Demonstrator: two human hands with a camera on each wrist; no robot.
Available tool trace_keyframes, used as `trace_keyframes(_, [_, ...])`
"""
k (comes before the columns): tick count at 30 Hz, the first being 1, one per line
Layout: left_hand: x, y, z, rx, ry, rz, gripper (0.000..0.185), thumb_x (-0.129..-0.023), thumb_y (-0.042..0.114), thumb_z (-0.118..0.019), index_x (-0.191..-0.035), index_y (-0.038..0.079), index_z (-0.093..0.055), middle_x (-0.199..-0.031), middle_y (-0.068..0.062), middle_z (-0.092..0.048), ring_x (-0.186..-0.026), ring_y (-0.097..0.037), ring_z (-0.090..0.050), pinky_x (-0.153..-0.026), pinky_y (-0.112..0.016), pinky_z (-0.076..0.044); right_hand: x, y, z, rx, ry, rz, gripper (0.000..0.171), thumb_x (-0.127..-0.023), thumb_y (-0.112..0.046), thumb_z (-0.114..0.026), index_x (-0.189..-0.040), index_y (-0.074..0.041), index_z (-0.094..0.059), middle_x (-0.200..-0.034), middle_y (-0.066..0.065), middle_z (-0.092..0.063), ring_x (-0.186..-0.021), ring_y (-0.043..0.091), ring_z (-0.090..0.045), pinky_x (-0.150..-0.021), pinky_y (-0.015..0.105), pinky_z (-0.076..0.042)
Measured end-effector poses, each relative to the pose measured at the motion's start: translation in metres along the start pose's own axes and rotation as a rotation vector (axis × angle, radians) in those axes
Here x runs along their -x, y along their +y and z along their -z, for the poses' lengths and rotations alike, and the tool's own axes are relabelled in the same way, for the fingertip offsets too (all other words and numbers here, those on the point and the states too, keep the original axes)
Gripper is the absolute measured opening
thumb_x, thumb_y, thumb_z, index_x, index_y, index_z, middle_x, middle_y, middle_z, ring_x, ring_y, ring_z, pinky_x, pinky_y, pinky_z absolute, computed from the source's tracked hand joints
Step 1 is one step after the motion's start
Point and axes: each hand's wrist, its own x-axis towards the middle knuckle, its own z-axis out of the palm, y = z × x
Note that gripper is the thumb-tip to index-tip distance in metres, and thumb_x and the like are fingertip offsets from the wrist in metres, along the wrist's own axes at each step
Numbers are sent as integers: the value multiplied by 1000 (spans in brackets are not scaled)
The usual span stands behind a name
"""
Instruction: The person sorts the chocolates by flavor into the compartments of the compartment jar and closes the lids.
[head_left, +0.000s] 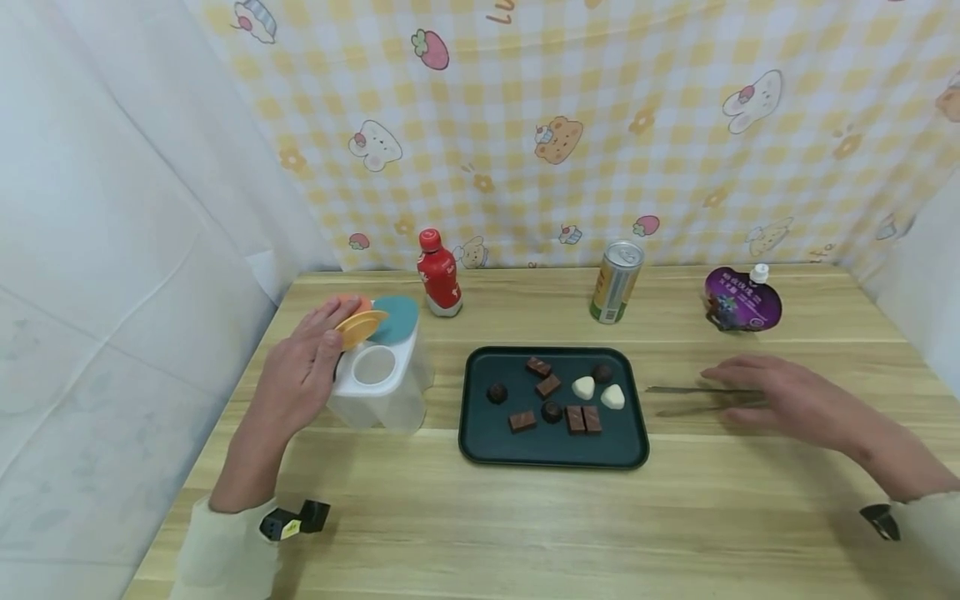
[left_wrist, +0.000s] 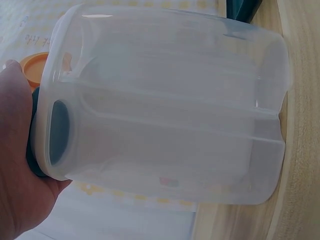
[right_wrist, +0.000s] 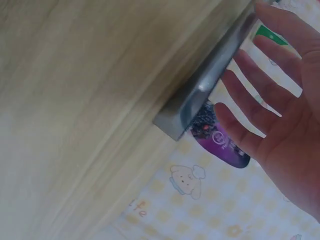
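My left hand [head_left: 303,375] lies over the top of a clear plastic container [head_left: 378,404] at the left of the table. Its thumb meets a raised orange lid [head_left: 360,329], which tilts between thumb and forefinger; the other fingers reach over a coral lid [head_left: 354,305]. A teal lid [head_left: 397,318] covers another compartment, and one round opening [head_left: 373,365] shows uncovered. At the right, my right hand [head_left: 787,400] holds metal tongs [right_wrist: 200,82] between thumb and fingers, their two arms apart and pointing left. In the right wrist view the other fingers are spread beside the tongs.
Mid-table, a dark green tray [head_left: 551,454] bears several brown and white chocolates [head_left: 583,387]. Behind stand a red bottle [head_left: 441,275], a drink can [head_left: 617,283] and a purple spouted pouch [head_left: 742,300]. A checked cloth [head_left: 487,208] hangs along the table's back edge.
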Motion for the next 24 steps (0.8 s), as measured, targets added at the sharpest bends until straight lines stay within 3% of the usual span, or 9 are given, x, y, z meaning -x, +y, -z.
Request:
trace_keyframes(11, [0,-1,0,-4,11,4,50,-114,32,-32,-151,3,-51,-153,-14,-51,-146,-37,-39,-114,-64,-30,-6,1,-9,-57,-38,-8,44,-81,-11,-89,-123,-13,-75,-116,-5,-67,-98,13,-64,-79,38,-58])
trace_keyframes(18, [1,-1,-1,-4,22,-3,51,-114,32,-32,-151,3,-52,-152,-13,-52,-145,-37,-41,-118,-57,-29,-7,2,-10,-50,-6,31,42,-79,-8,-89,-119,-14,-77,-108,-12,-66,-91,4,-61,-74,32,-58])
trace_keyframes(24, [1,-1,-2,15,28,9,48,-114,30,-35,-151,5,-53,-152,-13,-52,-146,-36,-40,-114,-64,-31,-6,3,-12,-98,26,35,40,-80,-9,-89,-117,-10,-76,-99,-17,-64,-80,-2,-55,-64,27,-53])
